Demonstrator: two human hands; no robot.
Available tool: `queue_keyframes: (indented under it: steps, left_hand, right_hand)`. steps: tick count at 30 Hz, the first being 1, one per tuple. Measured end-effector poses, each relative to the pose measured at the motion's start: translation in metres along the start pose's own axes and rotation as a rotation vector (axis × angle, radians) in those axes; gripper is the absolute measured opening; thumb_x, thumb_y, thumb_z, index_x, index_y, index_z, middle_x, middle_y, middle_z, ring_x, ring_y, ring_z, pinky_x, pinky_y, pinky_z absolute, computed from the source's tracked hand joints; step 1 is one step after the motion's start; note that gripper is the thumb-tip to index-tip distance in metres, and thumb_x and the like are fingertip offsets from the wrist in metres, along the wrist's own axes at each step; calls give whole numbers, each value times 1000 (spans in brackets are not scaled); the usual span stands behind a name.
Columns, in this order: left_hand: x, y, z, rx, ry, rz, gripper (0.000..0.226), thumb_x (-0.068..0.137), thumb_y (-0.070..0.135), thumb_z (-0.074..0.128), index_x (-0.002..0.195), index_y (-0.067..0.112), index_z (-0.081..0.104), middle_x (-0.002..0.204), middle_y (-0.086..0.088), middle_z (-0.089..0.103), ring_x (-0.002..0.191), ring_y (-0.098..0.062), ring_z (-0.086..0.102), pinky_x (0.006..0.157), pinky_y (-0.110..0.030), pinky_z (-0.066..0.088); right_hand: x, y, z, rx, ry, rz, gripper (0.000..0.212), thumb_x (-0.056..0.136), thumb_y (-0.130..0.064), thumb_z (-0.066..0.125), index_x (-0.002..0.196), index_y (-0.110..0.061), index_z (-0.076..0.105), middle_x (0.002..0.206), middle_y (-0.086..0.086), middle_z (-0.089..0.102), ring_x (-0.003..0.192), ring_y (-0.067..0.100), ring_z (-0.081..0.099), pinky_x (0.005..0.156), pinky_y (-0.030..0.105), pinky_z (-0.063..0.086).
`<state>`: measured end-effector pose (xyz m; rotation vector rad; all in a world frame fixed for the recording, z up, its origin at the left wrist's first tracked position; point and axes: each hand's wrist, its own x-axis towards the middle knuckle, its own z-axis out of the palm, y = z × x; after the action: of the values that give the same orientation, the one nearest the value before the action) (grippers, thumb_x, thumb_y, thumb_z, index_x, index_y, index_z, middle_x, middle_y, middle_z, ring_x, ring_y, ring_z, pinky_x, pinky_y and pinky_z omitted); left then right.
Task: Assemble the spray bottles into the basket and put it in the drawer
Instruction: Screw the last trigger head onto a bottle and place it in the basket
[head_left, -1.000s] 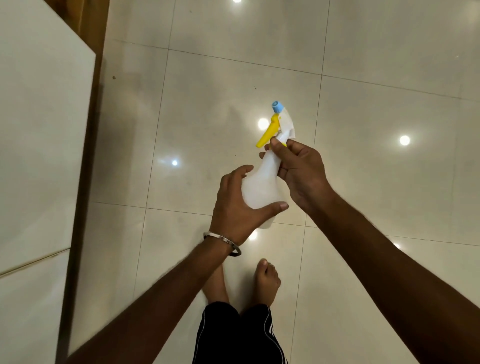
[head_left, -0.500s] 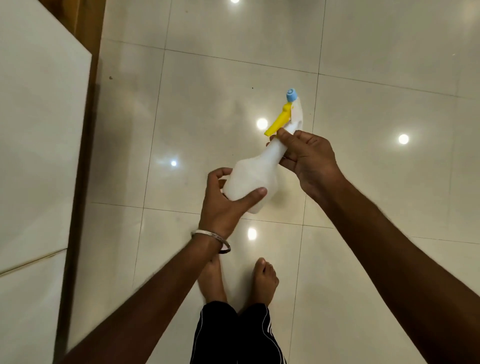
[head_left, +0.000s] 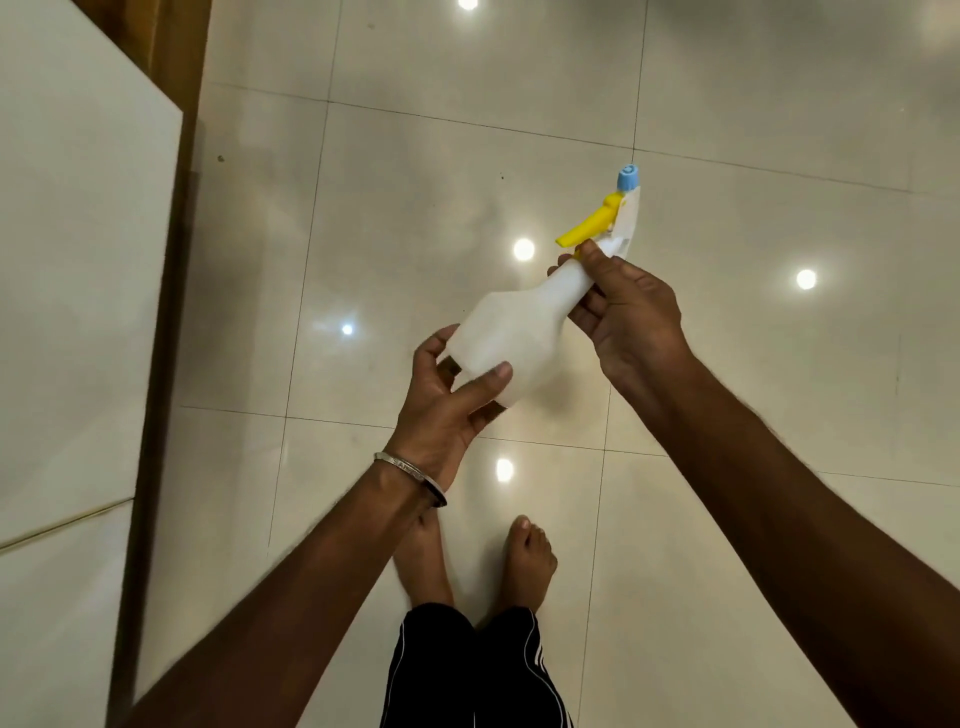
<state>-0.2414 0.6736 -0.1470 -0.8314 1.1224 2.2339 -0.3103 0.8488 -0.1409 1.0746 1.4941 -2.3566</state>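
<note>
A white translucent spray bottle (head_left: 519, 327) is held in the air over the floor, tilted with its head up and to the right. Its spray head (head_left: 615, 218) has a yellow trigger and a blue nozzle tip. My left hand (head_left: 447, 405) grips the bottle's base, thumb across the front. My right hand (head_left: 628, 312) holds the neck just below the spray head, thumb on top. No basket or drawer is in view.
Glossy beige floor tiles (head_left: 467, 156) lie below, with light reflections. A white counter top (head_left: 67, 260) with a wooden edge runs along the left. My bare feet (head_left: 524, 561) stand below the hands.
The bottle has tipped further, its head swinging up and to the right, while my left hand slid down to the base. My right hand stayed on the neck.
</note>
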Motion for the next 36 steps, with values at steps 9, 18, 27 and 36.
queue_keyframes:
  steps: [9, 18, 27, 36]
  left_hand:
    - [-1, 11, -6, -126, -120, -335, 75, 74, 62, 65, 131, 15, 54, 131, -18, 60, 112, -43, 61, 78, -45, 60]
    - [-4, 4, -4, 39, 5, -57, 71, 75, 57, 63, 134, 22, 48, 138, -9, 54, 122, -27, 57, 92, -48, 55]
    - [-14, 3, -5, 227, -40, 101, 74, 69, 24, 83, 130, 16, 43, 131, 1, 55, 117, -15, 60, 78, -30, 59]
    - [-13, 12, -20, 16, -162, -200, 85, 70, 64, 66, 140, 21, 44, 139, -12, 54, 122, -34, 57, 93, -51, 53]
  right_hand:
    - [-4, -2, 6, -18, -116, -28, 16, 93, -14, 66, 102, -2, 72, 100, 14, 75, 98, 28, 72, 87, 39, 59]
    - [-6, -4, 10, -29, -112, -2, 19, 94, -13, 64, 106, 1, 69, 100, 15, 74, 98, 28, 72, 86, 38, 59]
    - [-14, -10, 15, -54, -170, -22, 19, 95, -11, 62, 108, 1, 68, 98, 13, 75, 98, 27, 71, 87, 38, 59]
    - [-19, -16, 22, -79, -271, -14, 20, 97, -11, 58, 112, 0, 66, 103, 15, 74, 102, 28, 71, 84, 36, 58]
